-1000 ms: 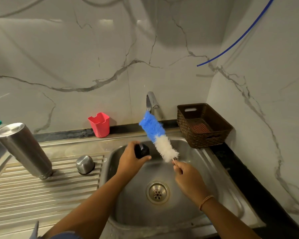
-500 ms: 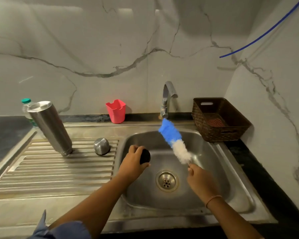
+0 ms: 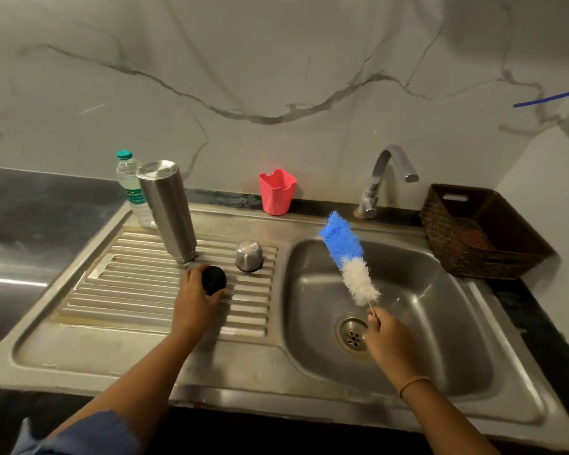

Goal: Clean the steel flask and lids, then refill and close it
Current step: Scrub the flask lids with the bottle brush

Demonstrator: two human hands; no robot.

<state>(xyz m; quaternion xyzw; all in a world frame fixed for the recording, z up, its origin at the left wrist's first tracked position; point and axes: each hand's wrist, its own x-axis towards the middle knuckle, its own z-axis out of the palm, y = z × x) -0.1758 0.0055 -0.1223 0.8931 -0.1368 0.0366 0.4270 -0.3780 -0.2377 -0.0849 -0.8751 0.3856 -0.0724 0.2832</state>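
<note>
The steel flask (image 3: 168, 208) stands upside down on the ribbed drainboard (image 3: 128, 290), mouth on the ribs. A steel cup lid (image 3: 249, 256) sits upside down to its right. My left hand (image 3: 196, 298) grips a black inner lid (image 3: 214, 280) low over the drainboard, just in front of the flask and the cup lid. My right hand (image 3: 386, 336) pinches the thin wire handle of a blue and white bottle brush (image 3: 349, 257) over the sink basin (image 3: 424, 307), bristles pointing up and to the left.
A plastic water bottle (image 3: 130, 185) with a green cap stands behind the flask. A red plastic cup (image 3: 276, 192) sits at the back wall. The tap (image 3: 385, 175) arches over the basin. A brown woven basket (image 3: 480, 231) stands on the right counter.
My left hand has carried the black lid out of the basin, leftward onto the drainboard beside the flask. The brush stays over the basin. The camera has swung left and down.
</note>
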